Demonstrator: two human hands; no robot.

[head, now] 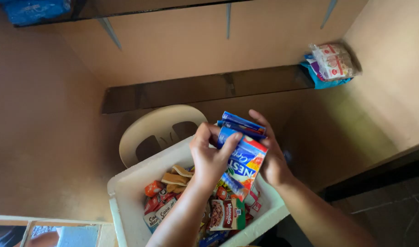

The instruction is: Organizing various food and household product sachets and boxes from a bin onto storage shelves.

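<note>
Both hands grip a stack of flat blue-orange foil sachets [242, 153] above the white foam box [132, 183]. Left hand [209, 155] clasps from 9 o'clock, right hand [272, 158] from 3. Stack's long axis runs 12–6, tilted; left thumb across the front.

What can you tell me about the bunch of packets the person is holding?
The bunch of packets is a small stack of flat, glossy sachets, mostly blue with orange and white. It is held tilted above the white foam box. The left hand grips its near side and the right hand cups its far side.
</note>
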